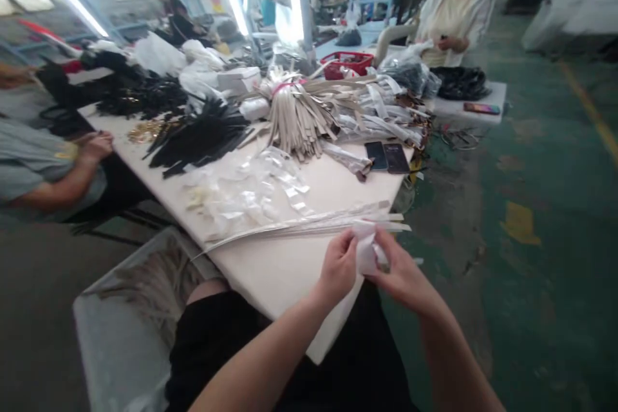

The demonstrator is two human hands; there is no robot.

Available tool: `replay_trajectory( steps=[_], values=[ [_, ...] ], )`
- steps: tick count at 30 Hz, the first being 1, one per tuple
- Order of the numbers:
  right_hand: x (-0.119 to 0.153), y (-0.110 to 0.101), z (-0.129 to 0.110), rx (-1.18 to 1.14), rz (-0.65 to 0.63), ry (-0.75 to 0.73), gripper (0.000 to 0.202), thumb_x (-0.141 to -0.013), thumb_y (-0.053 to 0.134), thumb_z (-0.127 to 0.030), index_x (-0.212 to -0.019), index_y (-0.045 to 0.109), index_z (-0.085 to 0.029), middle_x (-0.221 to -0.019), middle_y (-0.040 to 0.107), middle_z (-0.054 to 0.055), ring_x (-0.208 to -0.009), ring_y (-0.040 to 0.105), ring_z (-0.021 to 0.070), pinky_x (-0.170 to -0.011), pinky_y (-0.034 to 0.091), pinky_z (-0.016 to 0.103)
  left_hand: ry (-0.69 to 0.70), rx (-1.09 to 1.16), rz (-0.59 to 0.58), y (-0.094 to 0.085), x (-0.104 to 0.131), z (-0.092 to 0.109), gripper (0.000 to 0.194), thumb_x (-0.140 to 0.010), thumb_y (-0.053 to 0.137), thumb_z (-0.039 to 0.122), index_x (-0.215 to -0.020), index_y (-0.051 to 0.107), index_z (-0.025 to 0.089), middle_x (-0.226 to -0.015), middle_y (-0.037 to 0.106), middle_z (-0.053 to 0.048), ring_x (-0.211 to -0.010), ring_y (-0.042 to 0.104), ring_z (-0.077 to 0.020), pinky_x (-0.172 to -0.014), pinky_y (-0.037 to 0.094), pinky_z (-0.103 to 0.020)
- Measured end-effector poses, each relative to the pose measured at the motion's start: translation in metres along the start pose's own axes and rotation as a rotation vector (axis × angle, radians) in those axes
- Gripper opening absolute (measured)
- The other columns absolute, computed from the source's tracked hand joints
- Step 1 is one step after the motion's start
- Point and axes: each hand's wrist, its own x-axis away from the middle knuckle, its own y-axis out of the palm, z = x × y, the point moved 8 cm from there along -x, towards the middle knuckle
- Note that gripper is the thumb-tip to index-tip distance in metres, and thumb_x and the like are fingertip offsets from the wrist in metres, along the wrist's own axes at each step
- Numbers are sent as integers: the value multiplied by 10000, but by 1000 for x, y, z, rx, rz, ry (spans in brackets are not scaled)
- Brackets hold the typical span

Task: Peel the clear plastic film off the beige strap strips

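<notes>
A small white sheet, paper or thin film (365, 250), is held between my two hands above the right edge of the table. My left hand (339, 265) pinches its left side with thumb and fingers closed. On the other side, my right hand (400, 269) grips it between thumb and fingertips. Just behind my hands lie several long, pale, narrow strips (299, 226), stretched across the table. Beyond them is a spread of clear and white plastic pieces (251, 187). Whether the sheet wraps anything cannot be made out.
The white table (270, 264) bears black straps (203, 135), a tied beige strap bundle (294, 116), two dark phones (386, 158) and a red basket (350, 64). A pale bin (91, 328) of strips stands at lower left. One person (48, 167) sits left; another (456, 19) stands behind.
</notes>
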Motion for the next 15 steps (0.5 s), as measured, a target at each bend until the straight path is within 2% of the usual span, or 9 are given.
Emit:
replay_trajectory(
  steps=[2, 3, 4, 6, 9, 12, 15],
  values=[
    [0, 68, 9, 61, -219, 107, 384, -875, 641, -481, -1141, 650, -204, -869, 677, 41, -776, 636, 193, -707, 503, 284, -17, 147, 202, -70, 24, 2, 353, -874, 602, 501, -880, 646, 150, -715, 646, -41, -607, 592, -147, -581, 467, -258],
    [0, 92, 15, 90, -258, 150, 330, -919, 573, -484, -1003, 685, -185, -737, 650, 22, -654, 597, 165, -629, 473, 263, -6, 198, 321, -107, 36, 4, 355, -845, 641, 499, -895, 646, 147, -707, 641, -32, -585, 578, -134, -553, 455, -245],
    [-1, 110, 19, 140, -265, 170, 359, -943, 528, -486, -869, 690, -174, -649, 610, 10, -587, 553, 148, -584, 437, 251, 17, 235, 439, -145, 48, 5, 353, -815, 681, 483, -904, 645, 144, -701, 633, -23, -570, 565, -120, -530, 440, -228],
    [-4, 134, 25, 220, -278, 187, 422, -960, 485, -484, -759, 680, -168, -574, 560, -2, -542, 500, 133, -546, 386, 242, 72, 286, 635, -216, 72, 9, 340, -765, 739, 439, -889, 631, 142, -681, 612, 0, -533, 532, -92, -490, 410, -202],
    [-11, 158, 28, 223, -397, 199, 369, -942, 504, -459, -831, 707, -171, -596, 569, -8, -542, 486, 130, -518, 351, 235, 118, 326, 885, -306, 106, 11, 331, -701, 780, 391, -834, 595, 150, -631, 575, 39, -442, 474, -68, -439, 384, -197],
    [-20, 169, 29, 200, -478, 189, 296, -893, 571, -430, -794, 687, -176, -618, 581, -10, -557, 506, 133, -521, 356, 234, 135, 274, 1065, -371, 134, 17, 291, -731, 735, 367, -861, 600, 144, -692, 634, 15, -420, 481, -70, -417, 375, -200],
    [-27, 168, 39, 182, -483, 220, 247, -849, 611, -408, -793, 686, -179, -635, 609, -2, -561, 559, 150, -542, 402, 249, 120, 143, 1089, -410, 139, 33, 233, -831, 643, 344, -895, 606, 123, -739, 682, -40, -436, 500, -78, -412, 354, -186]
  ],
)
